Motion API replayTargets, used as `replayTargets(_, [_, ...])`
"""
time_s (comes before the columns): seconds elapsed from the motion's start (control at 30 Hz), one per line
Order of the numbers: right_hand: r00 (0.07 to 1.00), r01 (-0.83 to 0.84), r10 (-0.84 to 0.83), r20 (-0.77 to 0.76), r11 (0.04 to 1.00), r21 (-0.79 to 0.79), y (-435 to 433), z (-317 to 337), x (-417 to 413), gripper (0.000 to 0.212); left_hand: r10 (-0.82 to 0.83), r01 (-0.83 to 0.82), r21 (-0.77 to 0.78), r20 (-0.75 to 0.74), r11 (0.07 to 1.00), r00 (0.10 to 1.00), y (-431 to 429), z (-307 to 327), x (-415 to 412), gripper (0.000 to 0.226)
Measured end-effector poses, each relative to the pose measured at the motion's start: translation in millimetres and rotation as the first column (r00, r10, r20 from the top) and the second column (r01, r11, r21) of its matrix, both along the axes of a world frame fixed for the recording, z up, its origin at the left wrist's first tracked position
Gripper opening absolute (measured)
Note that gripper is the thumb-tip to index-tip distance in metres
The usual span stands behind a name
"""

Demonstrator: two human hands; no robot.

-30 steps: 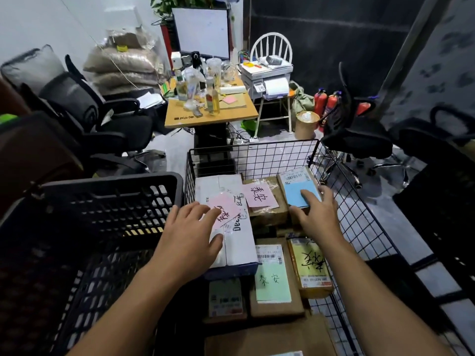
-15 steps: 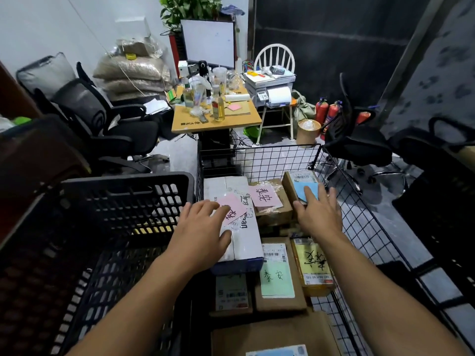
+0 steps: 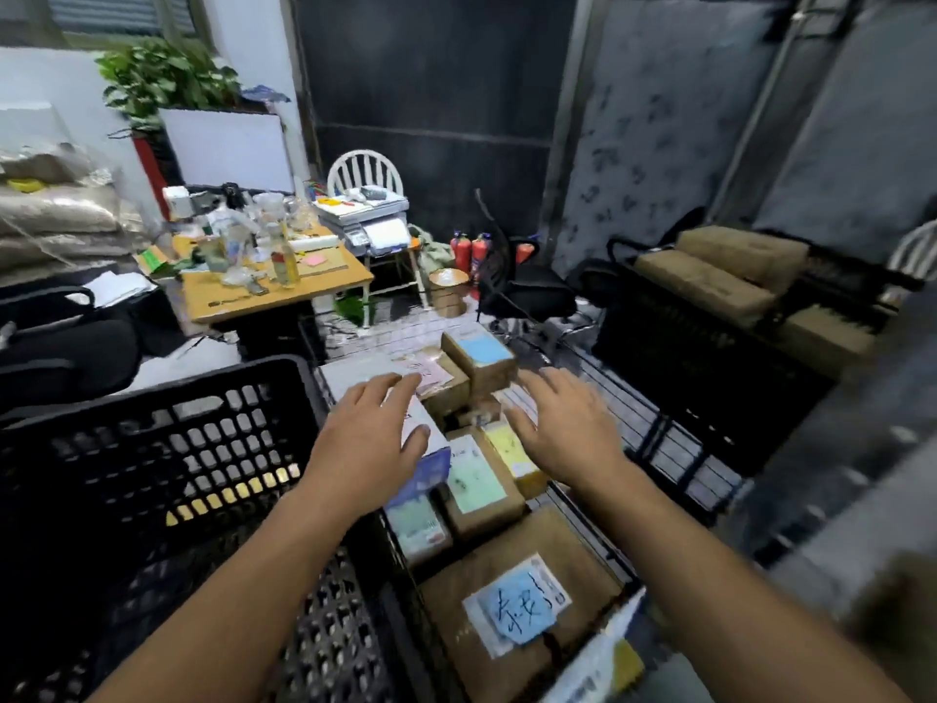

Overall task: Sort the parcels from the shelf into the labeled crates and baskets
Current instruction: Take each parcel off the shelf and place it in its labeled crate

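Note:
A wire basket (image 3: 659, 438) in front of me holds several cardboard parcels with coloured notes. My left hand (image 3: 372, 438) hovers flat, fingers straight, over a long white box (image 3: 355, 372) with a pink note. My right hand (image 3: 563, 423) is spread open just right of a small brown parcel with a blue note (image 3: 479, 355), and holds nothing. Between my hands lie parcels with a green note (image 3: 474, 482) and a yellow note (image 3: 509, 449). A large brown parcel with a blue handwritten note (image 3: 517, 606) lies nearest me. The picture is blurred.
A black plastic crate (image 3: 152, 449) stands at my left. Another dark crate with brown parcels (image 3: 710, 281) sits at the right. Behind are a cluttered wooden table (image 3: 274, 291), a white chair with a printer (image 3: 367, 220), a black office chair (image 3: 522, 291) and red fire extinguishers (image 3: 469, 251).
My right hand has come off the blue-note parcel and moved right, fingers spread. My left hand has lifted slightly. The view has swung up and to the right.

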State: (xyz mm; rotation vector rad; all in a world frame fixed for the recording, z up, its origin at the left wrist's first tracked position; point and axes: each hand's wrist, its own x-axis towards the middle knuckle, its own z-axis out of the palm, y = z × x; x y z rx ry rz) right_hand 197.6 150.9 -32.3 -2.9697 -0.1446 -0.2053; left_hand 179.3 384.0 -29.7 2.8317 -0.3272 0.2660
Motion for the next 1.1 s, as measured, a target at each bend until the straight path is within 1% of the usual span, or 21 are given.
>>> replayTargets(0.07, [0.998, 0.065, -0.065, 0.0, 0.998, -0.006, -12.3, 5.3, -38.8, 0.06, -0.075, 0.075, 0.028, 0.007, 0.997, 0.997, -7.7, 3.1, -14.3, 0.061])
replayTargets(0.2, [0.984, 0.172, -0.169, 0.056, 0.984, -0.042, -35.0, 10.8, -115.0, 0.065, -0.23, 0.23, 0.038, -0.001, 0.972, 0.973, -35.8, 14.9, -46.9, 0.058])
replayTargets(0.27, [0.97, 0.238, -0.233, 0.063, 0.968, -0.076, -45.9, 12.4, -150.2, 0.064, -0.305, 0.304, 0.04, 0.008, 0.952, 0.952, -53.6, 22.1, -64.4, 0.058])
replayTargets(0.3, [0.956, 0.292, -0.287, 0.067, 0.953, -0.081, -54.5, 13.6, -173.5, 0.061, -0.358, 0.357, 0.046, 0.022, 0.933, 0.933, -67.6, 25.7, -75.6, 0.058])
replayTargets(0.4, [0.922, 0.385, -0.378, 0.088, 0.919, -0.081, -72.6, 18.8, -220.6, 0.057, -0.45, 0.449, 0.037, 0.071, 0.893, 0.89, -100.4, 33.6, -95.6, 0.058])
replayTargets(0.5, [0.858, 0.507, -0.497, 0.129, 0.86, -0.062, -100.9, 20.3, -284.8, 0.052, -0.573, 0.573, 0.034, 0.099, 0.819, 0.813, -147.0, 38.2, -130.2, 0.059])
replayTargets(0.63, [0.733, 0.678, -0.667, 0.132, 0.73, -0.081, -143.3, 21.1, -384.0, 0.053, -0.718, 0.718, 0.025, 0.088, 0.695, 0.691, -219.0, 38.7, -194.5, 0.058])
replayTargets(0.8, [0.528, 0.849, -0.839, 0.13, 0.517, -0.114, -190.1, 27.8, -527.8, 0.058, -0.841, 0.843, 0.008, 0.077, 0.537, 0.535, -308.7, 37.8, -306.7, 0.059])
replayTargets(0.93, [0.368, 0.928, -0.918, 0.148, 0.352, -0.127, -215.8, 34.2, -650.4, 0.052, -0.914, 0.916, -0.019, 0.062, 0.402, 0.402, -367.3, 39.2, -414.1, 0.058])
replayTargets(1.1, [0.196, 0.975, -0.969, 0.151, 0.176, -0.136, -233.1, 40.1, -795.6, 0.049, -0.969, 0.972, -0.037, 0.077, 0.232, 0.235, -428.6, 41.4, -546.1, 0.056])
